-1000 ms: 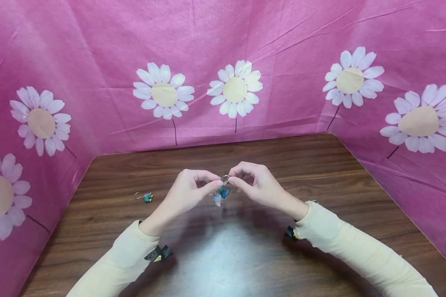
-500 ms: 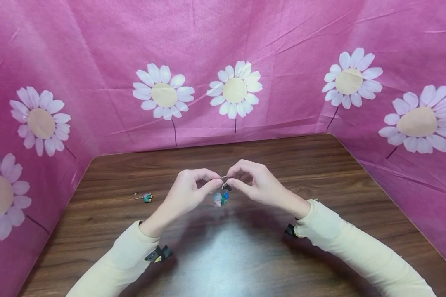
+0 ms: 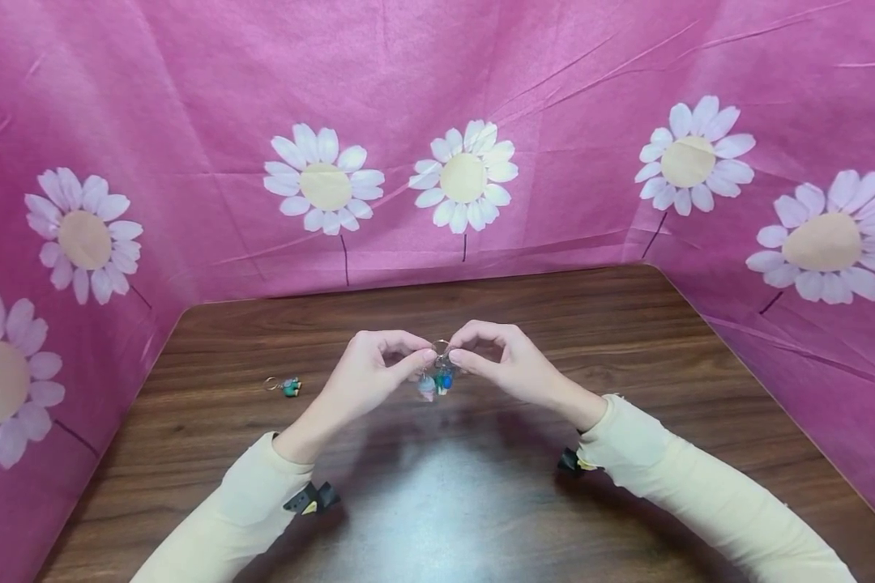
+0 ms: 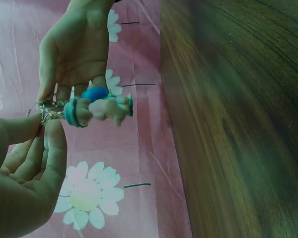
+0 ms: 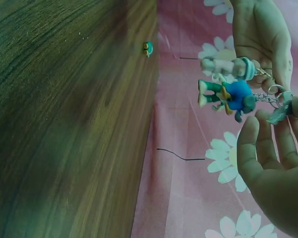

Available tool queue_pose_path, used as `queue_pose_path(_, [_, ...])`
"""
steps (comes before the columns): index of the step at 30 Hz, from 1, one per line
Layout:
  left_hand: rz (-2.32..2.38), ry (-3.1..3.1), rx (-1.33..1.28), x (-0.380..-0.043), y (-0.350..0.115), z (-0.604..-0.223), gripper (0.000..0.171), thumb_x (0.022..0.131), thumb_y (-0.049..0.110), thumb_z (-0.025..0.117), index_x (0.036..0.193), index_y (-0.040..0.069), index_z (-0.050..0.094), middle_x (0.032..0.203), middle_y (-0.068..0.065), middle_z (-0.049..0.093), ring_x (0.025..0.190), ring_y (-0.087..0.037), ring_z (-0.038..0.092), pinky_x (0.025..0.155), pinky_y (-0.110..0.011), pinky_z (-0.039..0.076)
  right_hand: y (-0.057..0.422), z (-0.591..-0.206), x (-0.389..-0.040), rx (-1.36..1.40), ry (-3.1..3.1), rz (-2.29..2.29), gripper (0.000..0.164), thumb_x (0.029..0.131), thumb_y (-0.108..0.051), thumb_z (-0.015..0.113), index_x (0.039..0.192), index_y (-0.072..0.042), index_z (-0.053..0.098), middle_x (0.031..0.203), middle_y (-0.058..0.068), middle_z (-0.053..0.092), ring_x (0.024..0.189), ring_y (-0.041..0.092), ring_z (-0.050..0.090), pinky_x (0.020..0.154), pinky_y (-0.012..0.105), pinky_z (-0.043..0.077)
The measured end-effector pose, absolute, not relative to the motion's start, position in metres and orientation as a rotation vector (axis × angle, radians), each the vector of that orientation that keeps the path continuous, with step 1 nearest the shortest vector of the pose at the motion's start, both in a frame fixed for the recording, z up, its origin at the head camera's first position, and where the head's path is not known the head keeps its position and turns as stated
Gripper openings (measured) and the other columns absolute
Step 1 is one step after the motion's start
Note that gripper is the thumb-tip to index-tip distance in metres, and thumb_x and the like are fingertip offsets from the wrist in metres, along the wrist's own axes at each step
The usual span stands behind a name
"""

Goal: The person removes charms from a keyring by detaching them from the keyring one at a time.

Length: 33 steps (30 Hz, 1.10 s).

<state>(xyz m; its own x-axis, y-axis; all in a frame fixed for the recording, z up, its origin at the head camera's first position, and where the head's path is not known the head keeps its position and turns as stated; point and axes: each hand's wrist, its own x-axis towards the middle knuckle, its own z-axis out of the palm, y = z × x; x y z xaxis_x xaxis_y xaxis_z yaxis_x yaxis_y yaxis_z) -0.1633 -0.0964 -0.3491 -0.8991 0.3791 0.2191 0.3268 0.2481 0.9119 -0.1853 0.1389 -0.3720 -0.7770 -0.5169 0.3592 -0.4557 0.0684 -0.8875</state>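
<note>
My left hand [image 3: 375,366] and right hand [image 3: 506,364] face each other above the table, thumbs and fingertips pinching joined metal key rings [image 5: 278,94]. Two keychain figures hang below on short chains. One is pale pink with a teal top [image 4: 105,109], on the left hand's side. The other wears blue and green [image 5: 238,94], with an animal-like body and green legs, on the right hand's side. A greyish tag-like piece [image 5: 279,114] shows by the right fingertips. Fingertips partly hide the rings. Another green keychain figure [image 3: 290,388] lies on the table, left of the left hand.
The dark wood-grain table [image 3: 437,502] has a pink cloth [image 3: 408,65] with white daisies standing around its back and sides. A small gold-coloured ring [image 3: 271,384] is attached to the keychain lying on the table. Dark devices [image 3: 312,498] sit at both sleeve cuffs.
Both hanging figures have swung and turned; the blue and green one now hangs beside the pale one. The ring between the hands has tilted up into clearer sight. Both hands stay nearly in place.
</note>
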Motion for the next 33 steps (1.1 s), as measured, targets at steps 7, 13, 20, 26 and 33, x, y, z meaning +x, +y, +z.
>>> queue_pose_path(7, [1.696,2.45,0.729,-0.163,-0.097,-0.351,0.015,0.092,0.016,0.077,0.103,0.006,0.077,0.086,-0.003,0.077,0.073,-0.016,0.073,0.069,-0.029,0.059,0.139,-0.372,-0.185,-1.095,2.196,-1.867,0.009,0.098,0.001,0.064,0.104,-0.005,0.069,0.094,0.011,0.066,0.084,0.025,0.065,0.074,0.048,0.061])
queue_pose_path(13, [1.68,2.413,0.754,-0.163,-0.098,-0.353,0.015,0.091,0.015,0.079,0.103,0.007,0.077,0.087,-0.004,0.077,0.072,-0.021,0.074,0.07,-0.038,0.061,0.139,-0.371,-0.185,-1.101,2.224,-1.864,0.009,0.099,0.002,0.062,0.105,-0.003,0.067,0.091,0.01,0.066,0.079,0.029,0.065,0.071,0.05,0.06])
queue_pose_path(20, [1.686,2.429,0.759,-0.163,-0.099,-0.354,0.012,0.094,0.015,0.074,0.105,0.008,0.077,0.084,-0.004,0.076,0.074,-0.029,0.074,0.07,-0.036,0.06,0.14,-0.37,-0.185,-1.079,2.239,-1.845,0.007,0.099,-0.001,0.064,0.104,-0.005,0.068,0.092,0.009,0.068,0.082,0.028,0.066,0.073,0.046,0.061])
queue_pose_path(26, [1.662,2.464,0.768,-0.162,-0.098,-0.352,0.012,0.097,0.016,0.072,0.106,0.01,0.077,0.073,-0.003,0.074,0.069,-0.019,0.072,0.068,-0.029,0.057,0.144,-0.366,-0.185,-1.182,2.339,-1.704,0.003,0.097,-0.007,0.069,0.099,-0.006,0.071,0.092,0.002,0.069,0.082,0.021,0.067,0.072,0.039,0.061])
queue_pose_path(33, [1.619,2.515,0.779,-0.162,-0.098,-0.351,0.013,0.096,0.02,0.074,0.106,0.014,0.078,0.073,0.001,0.074,0.068,-0.014,0.071,0.068,-0.029,0.056,0.147,-0.354,-0.186,-1.246,2.508,-1.42,0.004,0.097,-0.017,0.071,0.099,-0.014,0.073,0.09,-0.009,0.07,0.077,0.012,0.062,0.048,0.028,0.044])
